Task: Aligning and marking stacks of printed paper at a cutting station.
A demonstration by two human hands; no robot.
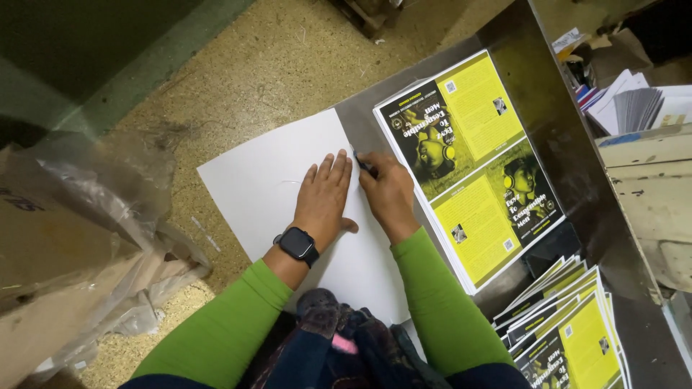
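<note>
A metal table [548, 137] ran along the right, over a speckled floor [288, 65]. On it lay a large white sheet [274, 187], blank and flat, its left part hanging past the table edge. Just right of the sheet sat a stack of printed covers [476, 166], yellow and black, each showing 2 panels. A second, fanned pile of covers [569, 331] lay at the lower right. The left hand [324, 194], a black watch [297, 245] on its wrist, pressed flat on the sheet with fingers spread. The right hand [389, 191] rested beside it, touching, its fingers curled around a small dark tool [364, 165] at the sheet's right edge.
</note>
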